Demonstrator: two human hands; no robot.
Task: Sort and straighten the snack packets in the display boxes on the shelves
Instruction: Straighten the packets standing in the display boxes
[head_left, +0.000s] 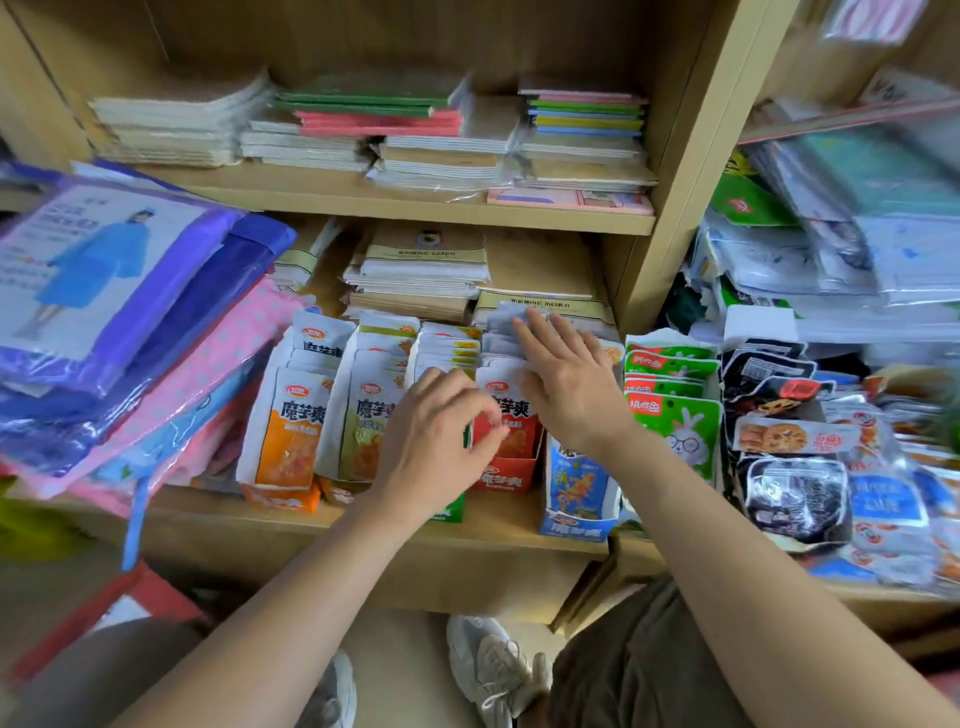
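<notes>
Head view: person faces a wooden shelf (363, 525); display boxes stand in a row along its near edge.
Working box: red display box (506, 467), centre of the row, between the green-packet box on its left and the blue display box (574, 499) on its right.
Packets: red snack packets (511, 415) stand upright in the box, faces toward the camera, the row running near to far.
Left hand (441, 441): at the near left corner of the red box, fingers curled, thumb and fingertips pinched at the front packet's left edge; a true grip cannot be confirmed, as the fingers cover the contact.
Right hand (566, 384): open and flat, fingers spread, palm down on the packet tops toward the far end of the row; holds nothing.
Key relation: the row's long axis runs away from the person; the right hand sits far, the left near, so the packets lie between the two hands.
Next move, judged: squeeze the row along that axis to square it.
</notes>
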